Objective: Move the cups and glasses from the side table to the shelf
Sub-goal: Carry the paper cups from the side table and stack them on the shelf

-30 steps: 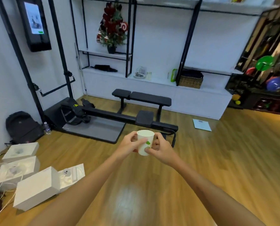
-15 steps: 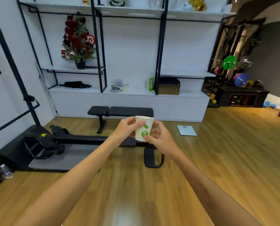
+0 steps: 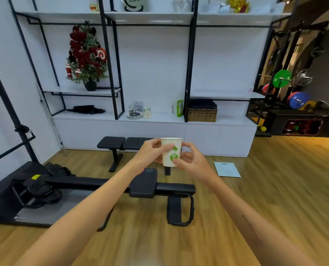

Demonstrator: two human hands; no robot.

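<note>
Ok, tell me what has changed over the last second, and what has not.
The view has swung right and come nearer the shelf, so the person is carrying the cup towards it; the boxes on the floor at the left have gone out of view. Nothing was taken up or let go. The left hand and right hand still hold the cup upright between them, each grip unchanged.

Bench [image 3: 125,144] before shelf [image 3: 152,118]; basket [image 3: 202,114] on shelf.

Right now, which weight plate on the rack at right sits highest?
The green plate. It hangs above the blue plate, which sits lower and further right, and above the small red-and-blue one lower to its left.
</note>
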